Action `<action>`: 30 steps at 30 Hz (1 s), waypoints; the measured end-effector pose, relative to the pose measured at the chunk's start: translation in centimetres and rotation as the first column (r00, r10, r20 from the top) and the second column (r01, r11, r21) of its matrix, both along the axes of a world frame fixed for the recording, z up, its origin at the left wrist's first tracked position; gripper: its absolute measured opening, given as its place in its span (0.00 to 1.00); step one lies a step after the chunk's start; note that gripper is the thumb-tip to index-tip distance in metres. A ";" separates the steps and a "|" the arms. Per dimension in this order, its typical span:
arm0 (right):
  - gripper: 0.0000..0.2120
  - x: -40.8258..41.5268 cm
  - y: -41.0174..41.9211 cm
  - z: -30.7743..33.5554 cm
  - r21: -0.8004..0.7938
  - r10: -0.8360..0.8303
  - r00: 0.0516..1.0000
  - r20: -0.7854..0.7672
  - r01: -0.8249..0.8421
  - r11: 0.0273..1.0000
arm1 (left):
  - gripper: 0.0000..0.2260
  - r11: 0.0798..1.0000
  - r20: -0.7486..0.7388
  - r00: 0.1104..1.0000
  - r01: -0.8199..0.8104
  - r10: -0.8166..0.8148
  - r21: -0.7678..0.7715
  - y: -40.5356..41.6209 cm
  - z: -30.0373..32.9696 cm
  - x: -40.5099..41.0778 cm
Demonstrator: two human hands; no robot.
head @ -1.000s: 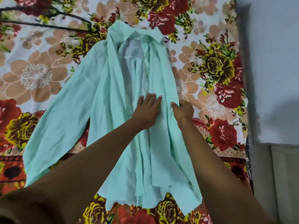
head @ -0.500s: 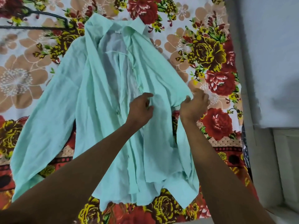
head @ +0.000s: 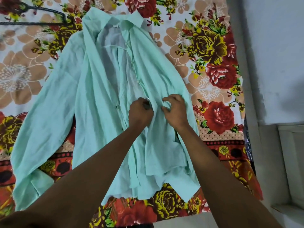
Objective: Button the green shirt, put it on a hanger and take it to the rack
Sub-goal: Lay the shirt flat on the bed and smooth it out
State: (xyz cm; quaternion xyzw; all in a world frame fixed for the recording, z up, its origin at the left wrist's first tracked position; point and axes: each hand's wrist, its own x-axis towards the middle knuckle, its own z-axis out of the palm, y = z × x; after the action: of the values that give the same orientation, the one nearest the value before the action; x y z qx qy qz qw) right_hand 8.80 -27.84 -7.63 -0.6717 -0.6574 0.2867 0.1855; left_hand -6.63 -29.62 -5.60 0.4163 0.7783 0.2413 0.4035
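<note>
Two bare forearms reach up from the bottom edge of the frame and converge at its centre, where both hands work at the front of a green shirt [head: 98,102] spread on a flowered bedsheet [head: 213,46]. The left hand [head: 139,112] comes in from the lower left, knuckles up and fingers curled tight, pinching the shirt's front edge at a small pale button [head: 148,99] that shows just above the fingertips. The right hand [head: 175,109] comes in from the lower right, just beside the left, its fingers bent and closed on a bunched fold of the other front panel. The two hands are close together but whether they touch cannot be told.

The shirt lies face up and open down the middle, its hem near the bottom centre of the frame, one sleeve stretched toward the lower left, its collar at the top centre. More buttons run up the right-hand front edge above the hands, and buttonholes show on the left panel. A dark hanger [head: 41,15] lies on the sheet in the upper left corner, just beside the shirt's shoulder. Down the right side of the frame stands a pale wall [head: 279,55]
</note>
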 end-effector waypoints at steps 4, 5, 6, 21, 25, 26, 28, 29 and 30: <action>0.07 0.9 -0.2 0.6 -0.033 -0.076 0.995 -0.067 0.074 0.997 | 0.06 0.997 0.016 0.999 0.045 -0.046 0.055 0.1 0.5 0.8; 0.06 1.2 -0.3 0.8 -0.028 -0.100 0.993 -0.065 0.098 0.995 | 0.04 0.996 0.062 0.998 0.010 -0.015 0.085 0.0 0.5 0.9; 0.06 1.4 -0.7 1.0 -0.019 -0.121 0.991 -0.063 0.120 0.993 | 0.02 0.994 0.107 0.994 -0.038 0.027 0.104 -0.3 0.8 1.0; 0.11 2.5 -6.5 2.5 -0.546 -0.288 0.900 -0.328 0.068 0.835 | 0.14 0.971 0.506 0.845 -0.061 0.173 -0.230 -9.1 2.4 -4.6; 0.10 2.9 -8.3 4.1 -0.476 -0.482 0.755 -0.445 0.257 0.841 | 0.17 0.983 0.558 0.809 -0.150 0.185 -0.109 -11.5 4.2 -6.2; 0.12 2.9 -8.9 4.4 -0.456 -0.476 0.762 -0.439 0.267 0.849 | 0.18 0.978 0.556 0.805 -0.180 0.209 -0.107 -12.0 4.4 -6.5; 0.14 3.2 -10.0 4.7 -0.470 -0.417 0.798 -0.435 0.194 0.861 | 0.20 0.980 0.529 0.826 -0.135 0.193 -0.147 -13.0 4.9 -6.7; 0.14 3.7 -10.4 4.7 -0.509 -0.379 0.829 -0.410 0.137 0.850 | 0.21 0.982 0.506 0.852 -0.047 0.134 -0.181 -13.4 5.1 -6.6; 0.17 4.2 -10.7 5.1 -0.561 -0.332 0.867 -0.372 0.075 0.825 | 0.21 0.975 0.493 0.868 0.061 0.054 -0.214 -13.8 5.0 -6.5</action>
State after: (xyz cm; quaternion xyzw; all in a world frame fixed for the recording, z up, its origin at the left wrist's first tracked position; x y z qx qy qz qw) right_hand 12.96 -38.54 -2.57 -0.6783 -0.4130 0.5828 0.1721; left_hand -13.18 -43.45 -0.56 0.2942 0.6698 0.2505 0.6341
